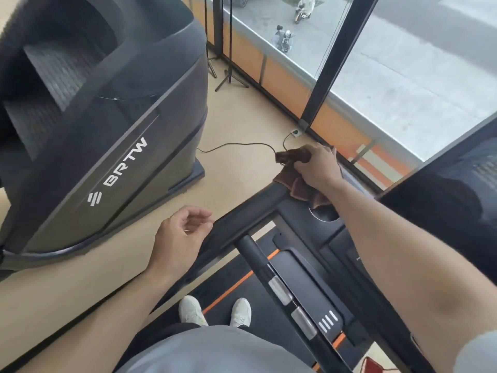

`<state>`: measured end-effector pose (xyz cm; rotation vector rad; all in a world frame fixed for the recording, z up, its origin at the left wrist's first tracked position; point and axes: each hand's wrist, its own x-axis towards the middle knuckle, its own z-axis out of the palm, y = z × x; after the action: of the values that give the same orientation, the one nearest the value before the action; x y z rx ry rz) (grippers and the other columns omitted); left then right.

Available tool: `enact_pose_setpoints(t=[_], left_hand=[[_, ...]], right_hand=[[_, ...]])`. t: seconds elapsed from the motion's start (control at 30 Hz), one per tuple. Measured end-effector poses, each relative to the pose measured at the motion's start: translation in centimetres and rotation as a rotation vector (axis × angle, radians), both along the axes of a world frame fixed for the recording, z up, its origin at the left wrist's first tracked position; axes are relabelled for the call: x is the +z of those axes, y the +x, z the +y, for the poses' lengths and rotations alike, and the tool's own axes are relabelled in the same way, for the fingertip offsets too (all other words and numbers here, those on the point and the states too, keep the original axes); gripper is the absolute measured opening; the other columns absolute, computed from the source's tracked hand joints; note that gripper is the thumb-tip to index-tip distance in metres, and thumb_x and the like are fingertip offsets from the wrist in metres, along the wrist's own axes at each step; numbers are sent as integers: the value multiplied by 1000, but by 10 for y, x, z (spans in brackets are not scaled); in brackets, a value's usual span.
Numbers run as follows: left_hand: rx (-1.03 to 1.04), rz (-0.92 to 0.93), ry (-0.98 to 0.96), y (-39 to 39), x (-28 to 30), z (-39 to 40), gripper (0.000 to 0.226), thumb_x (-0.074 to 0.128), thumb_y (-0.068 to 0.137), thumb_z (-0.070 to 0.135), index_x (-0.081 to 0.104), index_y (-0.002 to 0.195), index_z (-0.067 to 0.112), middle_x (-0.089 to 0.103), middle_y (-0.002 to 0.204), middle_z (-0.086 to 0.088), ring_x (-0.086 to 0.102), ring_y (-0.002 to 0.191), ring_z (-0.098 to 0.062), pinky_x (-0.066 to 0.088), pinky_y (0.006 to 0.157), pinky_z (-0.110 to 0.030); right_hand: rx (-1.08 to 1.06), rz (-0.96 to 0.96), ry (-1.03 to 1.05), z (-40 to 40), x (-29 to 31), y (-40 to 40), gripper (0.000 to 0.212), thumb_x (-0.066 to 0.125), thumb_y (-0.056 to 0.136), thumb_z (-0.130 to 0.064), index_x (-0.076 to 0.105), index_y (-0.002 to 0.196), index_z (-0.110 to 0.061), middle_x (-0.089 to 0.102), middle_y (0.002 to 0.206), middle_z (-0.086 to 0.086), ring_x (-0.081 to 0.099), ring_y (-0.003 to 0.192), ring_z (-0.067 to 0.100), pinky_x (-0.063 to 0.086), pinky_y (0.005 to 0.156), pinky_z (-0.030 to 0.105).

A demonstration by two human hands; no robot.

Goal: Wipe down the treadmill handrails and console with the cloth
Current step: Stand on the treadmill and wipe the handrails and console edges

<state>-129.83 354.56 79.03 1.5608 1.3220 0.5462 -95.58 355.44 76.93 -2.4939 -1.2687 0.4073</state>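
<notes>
A brown cloth (294, 185) lies over the far corner of the black treadmill frame, where the left handrail (242, 219) meets the console (325, 224). My right hand (318, 166) grips the cloth and presses it onto that corner. My left hand (181, 234) hovers beside the left handrail with its fingers loosely curled and nothing in it; the fingertips are close to the rail. A centre grip bar (271, 281) with silver pulse sensors runs toward me. The dark console screen (441, 211) is at the right.
A large black stair-climber machine (107, 125) stands to the left on the beige floor. A power cable (242, 145) runs to a floor socket by the glass wall (376, 63). My white shoes (215, 310) stand on the treadmill belt below.
</notes>
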Motion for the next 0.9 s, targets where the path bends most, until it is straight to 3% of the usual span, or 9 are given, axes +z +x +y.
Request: enact_pose_setpoints(t=[0.1, 0.33, 0.43, 0.57, 0.63, 0.7, 0.77, 0.83, 0.9], left_hand=[[-48, -34, -35, 18, -4, -7, 13, 72, 91, 8, 72, 95, 21, 76, 90, 10, 67, 85, 8, 45, 71, 0], [-245, -77, -52, 58, -4, -14, 13, 74, 90, 15, 72, 93, 27, 76, 90, 11, 69, 85, 4, 48, 72, -6], [-305, -123, -56, 67, 3, -14, 25, 78, 87, 20, 67, 107, 31, 73, 104, 15, 67, 96, 3, 54, 87, -18], [-567, -200, -135, 74, 17, -16, 74, 90, 68, 40, 52, 132, 42, 62, 129, 23, 54, 125, 6, 41, 104, -18], [-678, -207, -191, 82, 23, -20, 60, 87, 73, 38, 58, 125, 40, 69, 115, 22, 62, 109, 6, 46, 98, -21], [-655, -203, -211, 92, 24, -24, 28, 79, 86, 30, 66, 110, 34, 73, 94, 18, 67, 87, 0, 52, 88, -28], [-596, -169, -188, 101, 17, -25, 16, 71, 93, 26, 68, 108, 30, 76, 96, 16, 70, 92, -2, 55, 92, -33], [-539, -138, -174, 105, 8, -26, 26, 71, 92, 24, 65, 116, 32, 74, 107, 16, 68, 100, 1, 52, 93, -18], [-449, -108, -177, 106, 2, -27, 33, 72, 91, 22, 63, 121, 31, 70, 112, 17, 66, 101, 4, 43, 79, 0]], right_hand=[[-66, 34, 97, -47, 7, -25, 38, 60, 80, -8, 68, 116, -18, 68, 117, 6, 58, 114, 33, 43, 92, 37], [34, 106, -185, -102, 68, -61, 53, 50, 80, 3, 72, 110, -34, 73, 103, -6, 67, 102, 23, 54, 76, 30], [-21, 211, -63, -110, 119, -70, 44, 53, 81, -3, 65, 104, -39, 72, 99, -13, 68, 90, 11, 52, 62, 24], [-98, 421, 143, -125, 171, -83, 25, 65, 87, -13, 57, 99, -34, 76, 90, -8, 75, 74, 16, 63, 62, 32], [-154, 348, 220, -127, 176, -80, 22, 67, 84, -15, 63, 95, -34, 74, 84, -11, 71, 73, 9, 55, 56, 18], [-220, 133, 194, -123, 170, -70, 22, 68, 81, -20, 66, 96, -37, 70, 89, -17, 66, 84, 8, 52, 61, 21], [-293, -31, 82, -118, 154, -52, 31, 71, 81, -28, 64, 108, -40, 69, 108, -13, 64, 101, 19, 52, 77, 32], [-297, -196, -104, -111, 130, -38, 61, 80, 79, -40, 54, 134, -38, 55, 141, -2, 49, 130, 26, 46, 96, 42], [-263, -268, -136, -109, 99, -35, 74, 80, 81, -48, 48, 145, -31, 41, 153, 5, 33, 143, 29, 34, 114, 45]])
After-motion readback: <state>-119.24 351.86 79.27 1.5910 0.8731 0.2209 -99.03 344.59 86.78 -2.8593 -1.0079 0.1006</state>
